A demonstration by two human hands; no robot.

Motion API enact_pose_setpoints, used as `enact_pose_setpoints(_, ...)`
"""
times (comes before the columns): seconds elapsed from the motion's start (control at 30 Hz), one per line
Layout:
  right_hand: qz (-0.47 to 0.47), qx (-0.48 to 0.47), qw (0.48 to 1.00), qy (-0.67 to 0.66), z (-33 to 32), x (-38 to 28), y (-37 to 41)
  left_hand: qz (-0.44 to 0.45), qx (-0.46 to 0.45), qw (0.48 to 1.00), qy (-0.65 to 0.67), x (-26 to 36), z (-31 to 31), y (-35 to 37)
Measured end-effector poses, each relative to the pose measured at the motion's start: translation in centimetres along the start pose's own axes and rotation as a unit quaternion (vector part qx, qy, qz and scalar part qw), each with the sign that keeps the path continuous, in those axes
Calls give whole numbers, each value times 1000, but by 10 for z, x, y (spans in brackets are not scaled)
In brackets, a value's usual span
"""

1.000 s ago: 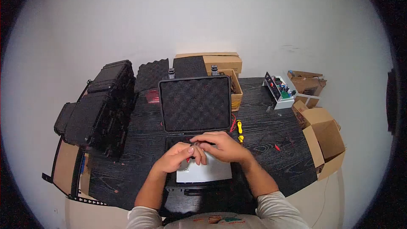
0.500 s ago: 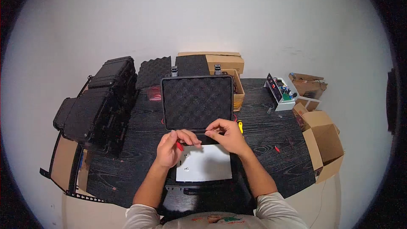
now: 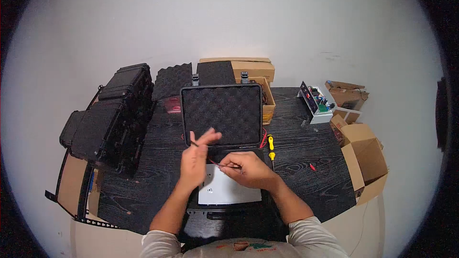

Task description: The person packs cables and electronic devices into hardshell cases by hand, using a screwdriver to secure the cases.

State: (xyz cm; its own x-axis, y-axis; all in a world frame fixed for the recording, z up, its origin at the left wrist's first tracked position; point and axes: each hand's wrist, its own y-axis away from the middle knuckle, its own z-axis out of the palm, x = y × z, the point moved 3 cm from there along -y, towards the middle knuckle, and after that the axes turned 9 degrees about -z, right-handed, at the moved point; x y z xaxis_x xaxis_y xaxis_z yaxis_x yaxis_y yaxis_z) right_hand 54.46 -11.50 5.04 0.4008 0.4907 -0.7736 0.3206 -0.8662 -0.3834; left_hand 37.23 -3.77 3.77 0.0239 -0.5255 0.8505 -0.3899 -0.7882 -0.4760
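Note:
In the middle, my left hand [image 3: 193, 166] is raised above the left end of a white panel, its fingers partly stretched and blurred by motion. A short dark thin piece shows by its thumb, too small to name. My right hand [image 3: 248, 169] is closed in a pinch over the panel, on a thin wire [image 3: 213, 162] that looks red and dark and runs toward my left hand. The white panel [image 3: 234, 188] lies in the base of an open black case [image 3: 221, 117], whose foam-lined lid stands upright behind my hands.
A yellow-handled screwdriver [image 3: 271, 147] lies right of the case, with a small red piece [image 3: 312, 166] farther right. Black hard cases [image 3: 103, 124] stand at left. An open electronics unit [image 3: 318, 105] and an open cardboard box [image 3: 366, 157] are at right.
My right hand has moved down and left, closer to my left hand. My left hand has turned upward. The red piece in my left palm is out of sight, and the screwdriver is uncovered.

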Motion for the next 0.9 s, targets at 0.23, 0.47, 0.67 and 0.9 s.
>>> enact_pose_setpoints(0.23,-90,78,987,106,-22,-10,5,-177,-298,937,53,-9,14,13)
enact_pose_setpoints(0.47,-121,111,983,81,-29,4,4,-136,-407,850,306,-3,9,23)
enact_pose_setpoints(0.67,-66,84,991,86,-15,15,-2,-53,-190,765,614,-3,6,11)
enact_pose_setpoints(0.9,-59,-35,994,80,-5,1,1,-51,-29,997,57,-1,4,5)
